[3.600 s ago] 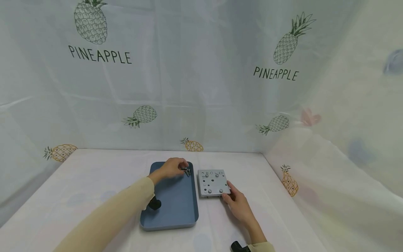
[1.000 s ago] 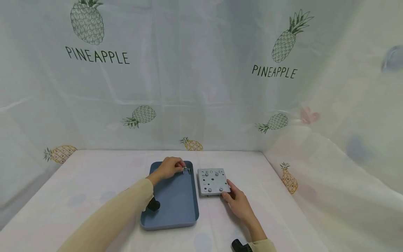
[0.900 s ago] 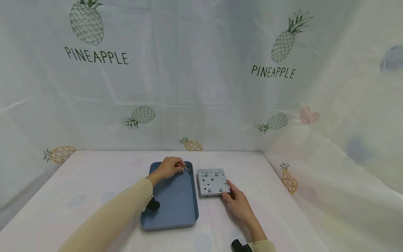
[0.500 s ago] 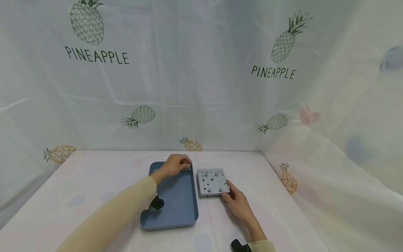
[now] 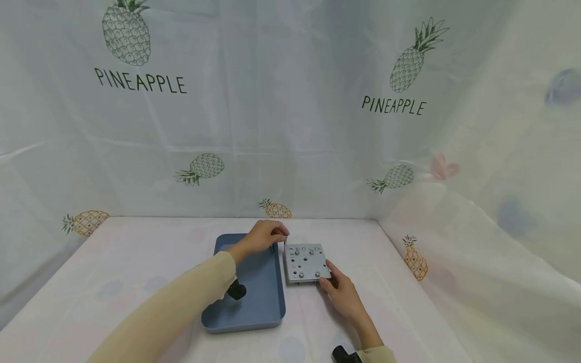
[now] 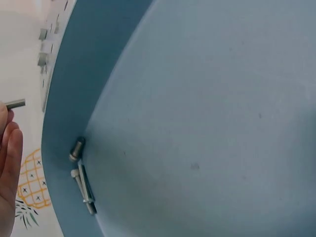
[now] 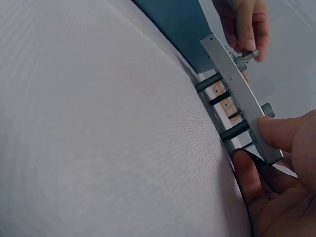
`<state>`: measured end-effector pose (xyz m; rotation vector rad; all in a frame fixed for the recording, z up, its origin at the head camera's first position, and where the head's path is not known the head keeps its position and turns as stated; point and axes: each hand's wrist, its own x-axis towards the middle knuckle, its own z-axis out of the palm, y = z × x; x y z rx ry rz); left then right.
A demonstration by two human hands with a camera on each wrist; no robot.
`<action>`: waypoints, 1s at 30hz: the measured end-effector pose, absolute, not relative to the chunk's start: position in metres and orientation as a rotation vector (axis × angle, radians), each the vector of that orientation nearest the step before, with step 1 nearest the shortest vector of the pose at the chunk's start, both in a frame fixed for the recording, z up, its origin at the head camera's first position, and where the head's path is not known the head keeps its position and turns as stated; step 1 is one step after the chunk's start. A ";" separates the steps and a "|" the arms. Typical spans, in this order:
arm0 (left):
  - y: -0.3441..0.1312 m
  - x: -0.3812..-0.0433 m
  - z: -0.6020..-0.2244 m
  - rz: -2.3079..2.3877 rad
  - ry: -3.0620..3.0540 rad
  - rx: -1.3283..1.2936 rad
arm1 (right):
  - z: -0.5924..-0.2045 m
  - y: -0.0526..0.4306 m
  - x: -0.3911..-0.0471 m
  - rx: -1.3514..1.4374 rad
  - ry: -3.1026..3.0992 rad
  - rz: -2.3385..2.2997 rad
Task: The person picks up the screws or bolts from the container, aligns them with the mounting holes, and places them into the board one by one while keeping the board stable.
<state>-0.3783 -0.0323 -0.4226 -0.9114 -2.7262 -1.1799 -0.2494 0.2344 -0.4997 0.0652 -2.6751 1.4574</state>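
Note:
In the head view my left hand (image 5: pixel 265 236) is over the far right edge of the blue tray (image 5: pixel 255 315). It pinches a small metal pin (image 6: pixel 16 104), whose smooth end sticks out while its other end is hidden by the fingers. The left hand is close to the far left corner of a square metal plate (image 5: pixel 313 264) with holes and several bolts in it. My right hand (image 5: pixel 344 295) grips the near right corner of that plate, thumb on the upper side and fingers below. In the right wrist view bolt shanks (image 7: pixel 234 131) protrude beneath the plate.
Several loose screws (image 6: pixel 84 182) lie inside the tray along its wall in the left wrist view. The tray stands left of the plate on a white cloth-covered table (image 5: pixel 150 262). A pineapple-print curtain (image 5: pixel 299 126) hangs behind.
My left hand has picked up the small metal pin from the tray's far right corner and moved right, past the rim toward the plate. My right hand has stayed at the plate's corner.

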 end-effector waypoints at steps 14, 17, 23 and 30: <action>-0.015 -0.378 -0.428 -1.155 -2.744 -0.952 | -0.498 0.234 -0.249 0.069 -2.681 1.452; -0.014 -0.378 -0.430 -1.141 -2.758 -0.947 | -0.499 0.234 -0.249 0.074 -2.685 1.456; -0.013 -0.377 -0.434 -1.137 -2.758 -0.958 | -0.500 0.233 -0.250 0.073 -2.687 1.455; -0.011 -0.378 -0.435 -1.150 -2.757 -0.977 | -0.499 0.234 -0.250 0.069 -2.688 1.450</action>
